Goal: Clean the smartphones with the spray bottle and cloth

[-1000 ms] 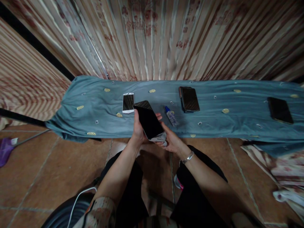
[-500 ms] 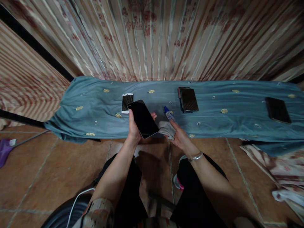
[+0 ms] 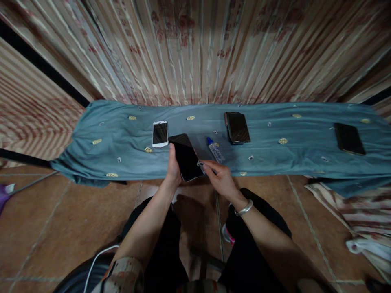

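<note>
Cradling the black phone [image 3: 185, 158] in our left hand [image 3: 173, 174], right hand [image 3: 222, 178] at its four o'clock edge

We have the phone over the bench's blue cover [image 3: 134, 142], dark face towards us, long axis slanting from eleven to five o'clock. Our left hand grips it, thumb along the nine o'clock side. Our right fingers pinch a small grey piece [image 3: 200, 164], perhaps cloth; whether it touches the phone's face we cannot tell. The relation that counts, we judge: from those fingertips, the phone's middle lies towards ten o'clock. Just beyond them, at one o'clock, lies the blue-capped bottle [image 3: 215, 149]; the white phone [image 3: 160, 134] sits at ten o'clock from the black one.
</note>
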Motion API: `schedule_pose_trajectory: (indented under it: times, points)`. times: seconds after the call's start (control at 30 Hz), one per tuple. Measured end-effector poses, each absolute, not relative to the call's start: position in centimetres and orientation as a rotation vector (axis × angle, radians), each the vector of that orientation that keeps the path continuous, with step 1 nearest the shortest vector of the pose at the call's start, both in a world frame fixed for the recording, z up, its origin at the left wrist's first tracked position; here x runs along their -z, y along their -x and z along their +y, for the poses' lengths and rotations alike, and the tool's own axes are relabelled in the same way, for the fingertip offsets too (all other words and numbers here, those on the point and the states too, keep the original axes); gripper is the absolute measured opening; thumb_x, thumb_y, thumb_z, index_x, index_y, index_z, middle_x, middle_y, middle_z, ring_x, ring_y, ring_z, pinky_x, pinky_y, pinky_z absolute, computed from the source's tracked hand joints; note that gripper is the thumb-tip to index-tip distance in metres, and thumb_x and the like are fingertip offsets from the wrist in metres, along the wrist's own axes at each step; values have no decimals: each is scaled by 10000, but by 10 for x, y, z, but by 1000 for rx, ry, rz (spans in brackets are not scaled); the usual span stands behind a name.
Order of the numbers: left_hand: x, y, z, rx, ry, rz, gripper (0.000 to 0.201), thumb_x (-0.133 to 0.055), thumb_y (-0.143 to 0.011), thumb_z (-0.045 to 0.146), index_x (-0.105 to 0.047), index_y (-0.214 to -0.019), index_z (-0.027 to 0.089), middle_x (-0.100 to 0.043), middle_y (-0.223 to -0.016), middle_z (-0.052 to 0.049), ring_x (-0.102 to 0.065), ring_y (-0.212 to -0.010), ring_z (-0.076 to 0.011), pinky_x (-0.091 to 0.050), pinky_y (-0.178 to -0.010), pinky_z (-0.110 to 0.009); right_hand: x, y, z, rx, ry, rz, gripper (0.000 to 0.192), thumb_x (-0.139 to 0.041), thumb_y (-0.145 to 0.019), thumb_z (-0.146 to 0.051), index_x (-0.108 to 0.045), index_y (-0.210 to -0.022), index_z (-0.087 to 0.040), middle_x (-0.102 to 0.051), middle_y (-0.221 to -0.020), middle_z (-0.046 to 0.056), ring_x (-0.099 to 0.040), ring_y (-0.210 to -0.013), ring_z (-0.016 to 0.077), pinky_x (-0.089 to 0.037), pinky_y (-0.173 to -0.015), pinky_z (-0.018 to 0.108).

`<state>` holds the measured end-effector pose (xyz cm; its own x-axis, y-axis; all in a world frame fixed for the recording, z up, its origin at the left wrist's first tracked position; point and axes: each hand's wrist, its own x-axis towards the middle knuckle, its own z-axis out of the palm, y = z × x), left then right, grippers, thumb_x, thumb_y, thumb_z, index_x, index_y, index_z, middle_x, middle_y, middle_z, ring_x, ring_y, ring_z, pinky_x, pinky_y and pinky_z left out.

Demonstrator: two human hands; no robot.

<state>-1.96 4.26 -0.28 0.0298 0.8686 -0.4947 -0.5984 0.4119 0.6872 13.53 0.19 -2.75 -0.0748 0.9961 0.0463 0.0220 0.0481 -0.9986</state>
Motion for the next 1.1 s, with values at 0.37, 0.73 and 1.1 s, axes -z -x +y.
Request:
schedule_pose_trajectory:
  times: [0.37,0.73,1.1]
  points:
    - [1,-6,31,-1047,-293,896,766,-318,-910,745,-723,-1122,131,-780,-938,-119,-739,-919,-270,-585,-862,-398,27,-142,14,-1054,1260,-1358,174,-677,-859,-384,-782,-982,-319,-766,-1065,21,-665,-1107,274,-397,-1147,478]
    - [-7,-6,26,-925,-98,904,786,-173,-974,654,-674,-1248,115,-781,-919,-138,-752,-842,-255,-605,-788,-381,35,-151,23,-576,1371,-1591,529,-446,-993,-399,-453,-1478,-186,-559,-1470,125,-536,-1356,263,-424,-1153,483]
    - [-2,-12,22,-1006,-63,791,589,-271,-1022,523,-571,-1413,202,-735,-1223,-83,-684,-1148,-240,-461,-1084,-375,49,-131,26,-451,1308,-1959,552,-294,-1041,-325,-292,-1571,-172,-396,-1592,131,-316,-1507,226,-302,-1241,509]
